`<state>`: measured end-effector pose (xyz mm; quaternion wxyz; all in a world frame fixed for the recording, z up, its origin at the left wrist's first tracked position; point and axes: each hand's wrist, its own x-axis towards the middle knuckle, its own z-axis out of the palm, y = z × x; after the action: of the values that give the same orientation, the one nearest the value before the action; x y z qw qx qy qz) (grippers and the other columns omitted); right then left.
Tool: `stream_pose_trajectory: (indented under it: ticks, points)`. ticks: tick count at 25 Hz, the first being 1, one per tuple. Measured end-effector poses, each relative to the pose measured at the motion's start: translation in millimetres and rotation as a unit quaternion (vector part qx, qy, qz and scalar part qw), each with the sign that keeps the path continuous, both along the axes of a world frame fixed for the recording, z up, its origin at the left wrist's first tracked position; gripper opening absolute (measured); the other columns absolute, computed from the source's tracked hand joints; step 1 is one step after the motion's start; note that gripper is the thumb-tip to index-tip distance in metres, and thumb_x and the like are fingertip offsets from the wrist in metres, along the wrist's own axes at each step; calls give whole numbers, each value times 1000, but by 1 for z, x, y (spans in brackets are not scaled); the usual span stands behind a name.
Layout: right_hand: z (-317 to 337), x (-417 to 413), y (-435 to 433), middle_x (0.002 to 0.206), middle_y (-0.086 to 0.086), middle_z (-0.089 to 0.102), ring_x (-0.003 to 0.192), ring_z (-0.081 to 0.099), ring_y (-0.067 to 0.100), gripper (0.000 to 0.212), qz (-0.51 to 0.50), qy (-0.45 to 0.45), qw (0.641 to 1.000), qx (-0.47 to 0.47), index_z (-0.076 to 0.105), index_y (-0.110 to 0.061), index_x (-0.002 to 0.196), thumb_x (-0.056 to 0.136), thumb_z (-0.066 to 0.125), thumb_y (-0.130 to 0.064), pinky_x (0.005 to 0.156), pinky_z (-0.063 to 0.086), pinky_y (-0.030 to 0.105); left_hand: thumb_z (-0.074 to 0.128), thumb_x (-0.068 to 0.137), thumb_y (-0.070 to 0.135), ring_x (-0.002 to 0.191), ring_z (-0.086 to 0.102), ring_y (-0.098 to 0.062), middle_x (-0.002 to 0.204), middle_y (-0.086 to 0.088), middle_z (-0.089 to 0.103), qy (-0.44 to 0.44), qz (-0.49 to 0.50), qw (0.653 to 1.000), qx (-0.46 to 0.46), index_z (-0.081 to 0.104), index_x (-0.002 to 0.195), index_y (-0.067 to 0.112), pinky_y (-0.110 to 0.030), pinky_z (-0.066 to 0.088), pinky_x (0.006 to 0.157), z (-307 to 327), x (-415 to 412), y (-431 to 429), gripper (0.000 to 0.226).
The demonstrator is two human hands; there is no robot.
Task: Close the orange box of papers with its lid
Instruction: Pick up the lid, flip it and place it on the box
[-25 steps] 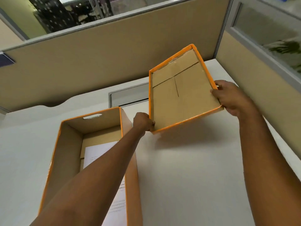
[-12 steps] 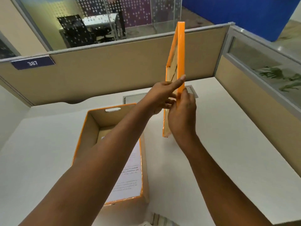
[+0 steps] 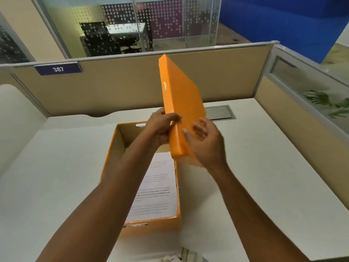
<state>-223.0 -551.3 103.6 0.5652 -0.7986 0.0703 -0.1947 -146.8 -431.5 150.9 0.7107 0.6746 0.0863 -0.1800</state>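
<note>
The orange lid [image 3: 181, 103] is held up on edge above the desk, its orange outer face turned toward me and to the right. My left hand [image 3: 160, 125] grips its left rim, thumb across the edge. My right hand [image 3: 205, 142] cups its lower right face with the fingers spread. Below them the orange box [image 3: 151, 224] stands open on the white desk, with printed papers [image 3: 156, 190] lying flat inside. My left forearm hides part of the box's inside.
Beige partition panels [image 3: 113, 87] wall the desk at the back and right; a sign reads 387. A grey cable hatch [image 3: 221, 112] sits in the desk behind the lid. A striped cloth [image 3: 187, 256] lies at the near edge.
The lid has turned over from its brown inside facing me, through edge-on, to its orange outside facing me. Both hands came together at its lower end, nearer the box.
</note>
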Motion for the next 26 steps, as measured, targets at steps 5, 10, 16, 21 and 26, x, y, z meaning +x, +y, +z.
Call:
stream_pose_trajectory:
  ticks: [5,10,16,21,26]
  points:
    - [-18,7,-76,146,13,38,127,44,37,73,-154,203,967,-30,28,-17,140,85,44,-61,95,42,49,61,86,16,114,58,-38,130,-12,58,27,-79,993,-89,42,136,25,-54,52,83,-7,-8,56,54]
    - [-32,6,-29,139,7,46,115,51,37,68,-15,289,953,94,33,-25,137,83,38,-66,92,43,55,63,81,21,112,63,-34,127,-7,65,12,-91,989,-118,54,130,29,-49,58,78,-24,-26,142,51]
    - [-48,-35,34,127,0,54,101,55,24,52,-47,204,976,52,43,-28,129,87,43,-59,81,46,42,54,87,46,98,68,-15,112,20,66,-116,57,989,69,51,123,46,-31,57,69,-58,-81,187,36]
    - [-68,-67,62,119,-6,54,95,54,18,49,-58,188,980,33,43,-31,128,86,43,-57,75,42,34,44,88,55,98,61,-7,123,23,55,-164,83,968,172,38,132,49,-29,49,78,-97,-117,202,45]
    - [-86,-78,78,123,1,58,93,56,16,51,-88,192,977,15,45,-24,131,88,44,-52,69,42,25,35,59,91,109,55,-10,139,20,43,-151,40,968,197,25,138,49,-33,50,87,-119,-118,215,89]
